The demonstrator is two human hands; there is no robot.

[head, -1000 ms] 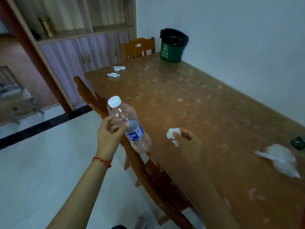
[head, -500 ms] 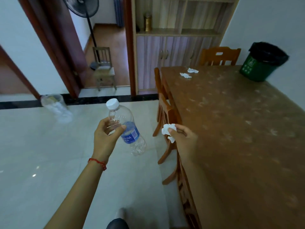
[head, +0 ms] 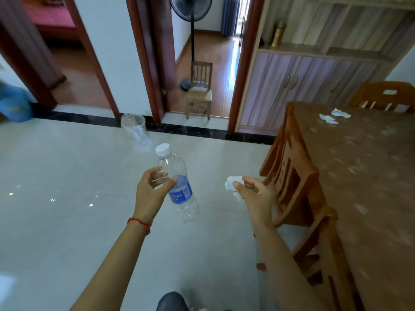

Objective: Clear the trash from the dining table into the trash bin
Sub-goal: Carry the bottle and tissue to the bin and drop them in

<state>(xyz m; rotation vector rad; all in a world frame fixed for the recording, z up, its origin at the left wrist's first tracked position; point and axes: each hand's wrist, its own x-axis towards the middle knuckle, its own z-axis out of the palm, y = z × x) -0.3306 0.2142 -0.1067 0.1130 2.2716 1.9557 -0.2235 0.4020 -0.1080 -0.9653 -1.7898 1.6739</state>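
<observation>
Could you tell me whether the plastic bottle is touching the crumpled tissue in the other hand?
Apart. The head view shows bare floor between the plastic bottle, gripped by the left hand, and the crumpled tissue pinched by the right hand.

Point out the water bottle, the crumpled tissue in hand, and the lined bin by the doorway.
water bottle [head: 180,193], head view, blue label.
crumpled tissue [head: 230,182], head view, upper white wad.
lined bin [head: 134,123], head view, clear liner front.

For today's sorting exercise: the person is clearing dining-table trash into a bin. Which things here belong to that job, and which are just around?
Job: plastic bottle in left hand; crumpled tissue in right hand; two tissues on dining table.

Around: fan; small chair; cabinet.
</observation>
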